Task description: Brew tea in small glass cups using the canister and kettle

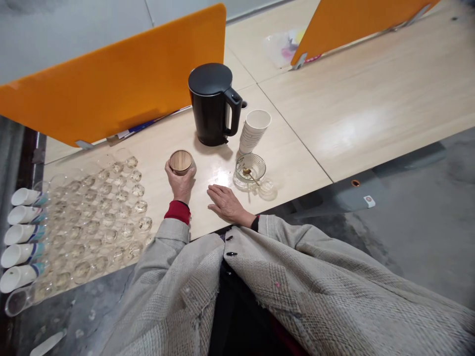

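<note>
My left hand [180, 184] is wrapped round a small jar with a round wooden lid [181, 161], standing on the table. My right hand [227, 203] lies flat on the tabletop with its fingers stretched out, holding nothing. To the right of it is a ribbed glass bowl [249, 179] with a gold spoon [248, 171] leaning in it and some small dark bits inside. A clear plastic cup [267, 189] stands against the bowl's right side. Behind the bowl rises a stack of white paper cups [254, 129]. What the jar contains is hidden by its lid.
A black electric kettle [211, 116] stands behind the jar. Rows of clear cups [107, 220] with small bits in them cover the table's left part. Several white paper cups [22, 215] line the left edge. Orange partitions [129, 74] stand along the back of the table [371, 99].
</note>
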`<action>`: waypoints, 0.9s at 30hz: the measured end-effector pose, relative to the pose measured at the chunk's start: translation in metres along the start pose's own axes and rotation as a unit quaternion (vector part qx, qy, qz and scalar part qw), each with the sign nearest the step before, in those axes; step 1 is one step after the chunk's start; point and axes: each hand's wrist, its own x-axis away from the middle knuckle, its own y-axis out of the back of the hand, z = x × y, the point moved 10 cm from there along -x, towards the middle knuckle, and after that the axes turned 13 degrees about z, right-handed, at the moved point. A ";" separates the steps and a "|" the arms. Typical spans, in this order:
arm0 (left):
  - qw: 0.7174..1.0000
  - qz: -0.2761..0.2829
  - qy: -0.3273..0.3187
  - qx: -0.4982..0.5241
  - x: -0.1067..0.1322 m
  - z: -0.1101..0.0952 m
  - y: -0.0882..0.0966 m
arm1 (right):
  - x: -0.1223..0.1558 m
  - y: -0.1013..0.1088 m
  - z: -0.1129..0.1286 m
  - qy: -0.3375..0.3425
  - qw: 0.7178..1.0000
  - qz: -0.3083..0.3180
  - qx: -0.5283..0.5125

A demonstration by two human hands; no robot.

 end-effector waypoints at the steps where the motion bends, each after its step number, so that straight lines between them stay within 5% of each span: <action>1: 1.000 0.005 -0.003 -0.003 0.000 0.000 0.000 | 0.000 0.000 0.000 -0.001 1.000 -0.002 0.001; 7: 0.997 0.031 0.006 -0.073 0.020 0.011 0.021 | 0.000 0.000 -0.001 0.002 1.000 0.004 -0.006; 12: 0.979 0.088 0.002 -0.182 0.091 0.015 0.032 | -0.001 -0.003 -0.006 -0.008 1.000 0.012 -0.003; 17: 0.930 0.191 -0.045 -0.310 0.149 0.023 0.017 | -0.002 -0.002 -0.006 -0.005 1.000 0.012 0.009; 22: 0.926 0.211 -0.030 -0.313 0.153 0.036 0.012 | 0.006 -0.002 -0.007 0.025 0.998 0.054 -0.017; 27: 0.929 0.206 -0.030 -0.306 0.152 0.035 0.012 | 0.068 0.031 -0.017 0.009 0.997 -0.004 -0.074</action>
